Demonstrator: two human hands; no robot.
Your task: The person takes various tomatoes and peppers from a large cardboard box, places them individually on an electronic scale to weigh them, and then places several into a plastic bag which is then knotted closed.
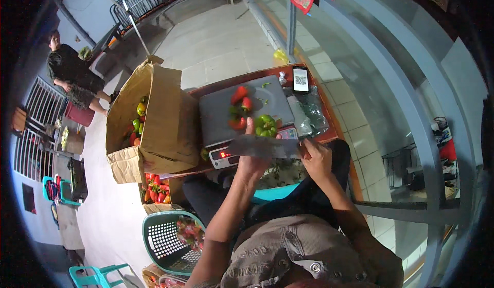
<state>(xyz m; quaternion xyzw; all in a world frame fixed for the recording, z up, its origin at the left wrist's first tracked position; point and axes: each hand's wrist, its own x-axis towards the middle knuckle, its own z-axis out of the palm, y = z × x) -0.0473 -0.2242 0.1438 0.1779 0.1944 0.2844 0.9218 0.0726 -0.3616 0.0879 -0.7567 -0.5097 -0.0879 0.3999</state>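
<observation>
Grey flat strip [280,148] (blurred) runs from right hand [316,160] across left hand [252,165].

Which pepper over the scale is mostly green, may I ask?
The plump pepper between fingertips of the left hand; the other peppers there are mostly red.

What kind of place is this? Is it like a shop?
Maybe a little produce stall or a home porch; I can't be sure. There's a weighing scale with bright red peppers on it, and a big cardboard box with more peppers inside.
</observation>
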